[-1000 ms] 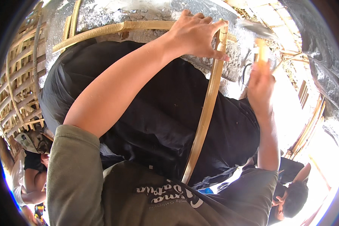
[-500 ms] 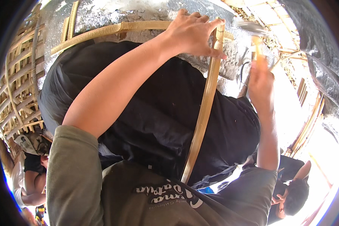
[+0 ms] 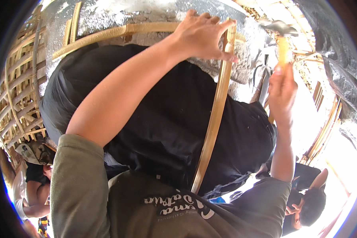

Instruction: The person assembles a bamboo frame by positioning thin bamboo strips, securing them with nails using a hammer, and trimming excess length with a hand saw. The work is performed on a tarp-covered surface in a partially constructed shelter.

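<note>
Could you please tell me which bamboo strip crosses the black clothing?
The long strip reaching from the left hand toward the shirt; the curved strip lies crosswise, and two short strips sit upper left.

Between my left hand [image 3: 199,36], which holds the upper end of the long bamboo strip [image 3: 215,119], and the head of the hammer [image 3: 284,49] in my right hand [image 3: 283,91], I see an open gap, through which a hand could pass. Below this gap stand a dark curved strap [image 3: 256,75] and the black-clothed legs [image 3: 158,99], so the lower way is narrow. The long strip crosses over the legs and divides the middle space. Toward the left, my forearm and the crosswise bamboo piece [image 3: 150,27] block the passage. On the right, the grey plastic sheet [image 3: 339,51] limits any wide swing.
</note>
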Demonstrator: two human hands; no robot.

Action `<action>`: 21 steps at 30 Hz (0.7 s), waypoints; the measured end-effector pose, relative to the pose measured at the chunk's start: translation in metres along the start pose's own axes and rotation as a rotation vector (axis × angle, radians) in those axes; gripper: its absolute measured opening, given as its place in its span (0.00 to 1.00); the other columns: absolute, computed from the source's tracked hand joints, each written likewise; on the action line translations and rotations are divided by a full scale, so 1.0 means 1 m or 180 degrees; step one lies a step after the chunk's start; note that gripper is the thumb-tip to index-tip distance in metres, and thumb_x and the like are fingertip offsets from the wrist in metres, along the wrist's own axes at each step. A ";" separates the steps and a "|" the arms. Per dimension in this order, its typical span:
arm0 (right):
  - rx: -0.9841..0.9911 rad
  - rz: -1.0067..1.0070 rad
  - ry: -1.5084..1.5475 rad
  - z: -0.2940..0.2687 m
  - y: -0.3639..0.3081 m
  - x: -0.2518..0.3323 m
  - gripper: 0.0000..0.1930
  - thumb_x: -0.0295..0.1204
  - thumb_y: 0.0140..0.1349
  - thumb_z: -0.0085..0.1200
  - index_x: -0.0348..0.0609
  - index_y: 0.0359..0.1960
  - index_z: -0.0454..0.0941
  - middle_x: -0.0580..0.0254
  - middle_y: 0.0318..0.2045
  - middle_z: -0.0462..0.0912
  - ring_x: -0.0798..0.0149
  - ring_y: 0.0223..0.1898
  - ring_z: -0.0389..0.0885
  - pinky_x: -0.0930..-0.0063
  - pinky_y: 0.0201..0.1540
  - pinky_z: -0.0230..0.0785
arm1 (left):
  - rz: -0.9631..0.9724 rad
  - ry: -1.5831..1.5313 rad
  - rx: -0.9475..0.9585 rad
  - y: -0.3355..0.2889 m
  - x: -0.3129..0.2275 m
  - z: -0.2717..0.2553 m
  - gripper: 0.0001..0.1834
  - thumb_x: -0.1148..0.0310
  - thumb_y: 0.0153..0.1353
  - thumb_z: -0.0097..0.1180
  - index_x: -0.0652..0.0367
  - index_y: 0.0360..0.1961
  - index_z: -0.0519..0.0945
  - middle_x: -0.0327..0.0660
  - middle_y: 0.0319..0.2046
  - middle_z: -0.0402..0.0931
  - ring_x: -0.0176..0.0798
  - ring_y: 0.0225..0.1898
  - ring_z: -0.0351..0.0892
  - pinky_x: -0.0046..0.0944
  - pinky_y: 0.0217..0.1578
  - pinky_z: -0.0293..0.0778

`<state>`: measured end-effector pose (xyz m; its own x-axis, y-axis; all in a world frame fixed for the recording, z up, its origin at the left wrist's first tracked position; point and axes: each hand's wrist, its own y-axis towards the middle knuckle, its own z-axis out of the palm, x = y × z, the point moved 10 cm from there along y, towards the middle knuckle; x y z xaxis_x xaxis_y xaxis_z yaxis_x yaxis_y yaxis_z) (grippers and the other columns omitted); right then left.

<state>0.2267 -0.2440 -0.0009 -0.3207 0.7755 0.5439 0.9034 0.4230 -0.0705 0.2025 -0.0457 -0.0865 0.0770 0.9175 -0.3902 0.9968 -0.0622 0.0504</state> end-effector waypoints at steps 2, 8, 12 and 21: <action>-0.0035 -0.0029 0.0061 0.004 -0.002 0.012 0.10 0.34 0.76 0.45 0.39 0.42 0.70 0.38 0.22 0.77 0.34 0.26 0.80 0.46 0.27 0.67 | 0.0053 -0.0047 0.0015 0.001 -0.002 -0.001 0.60 0.17 0.46 0.55 0.47 0.72 0.67 0.45 0.53 0.81 0.49 0.62 0.75 0.58 0.65 0.60; 0.0637 -0.0127 -0.0756 0.030 0.001 0.021 0.10 0.35 0.77 0.45 0.41 0.45 0.70 0.41 0.22 0.78 0.36 0.27 0.81 0.46 0.29 0.66 | 0.0001 0.0017 -0.0072 0.000 -0.002 0.000 0.60 0.15 0.45 0.54 0.44 0.71 0.68 0.46 0.55 0.81 0.51 0.63 0.75 0.58 0.65 0.61; -0.0134 -0.0215 -0.0289 0.011 0.005 0.022 0.09 0.35 0.76 0.45 0.42 0.45 0.71 0.42 0.21 0.78 0.37 0.26 0.81 0.47 0.29 0.66 | 0.0023 -0.0088 0.0028 0.003 -0.002 0.000 0.60 0.16 0.44 0.54 0.45 0.72 0.68 0.44 0.53 0.82 0.50 0.63 0.75 0.58 0.65 0.61; -0.0160 0.0055 0.0008 0.008 0.007 0.006 0.11 0.34 0.76 0.46 0.38 0.40 0.69 0.47 0.16 0.75 0.45 0.18 0.78 0.52 0.23 0.64 | 0.0075 -0.0087 -0.0180 0.001 -0.002 0.001 0.59 0.17 0.47 0.55 0.48 0.72 0.68 0.46 0.54 0.81 0.52 0.63 0.74 0.60 0.65 0.60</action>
<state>0.2284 -0.2325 -0.0044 -0.3044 0.7812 0.5451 0.9219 0.3855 -0.0377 0.2031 -0.0482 -0.0862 0.1019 0.9049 -0.4133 0.9919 -0.0607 0.1116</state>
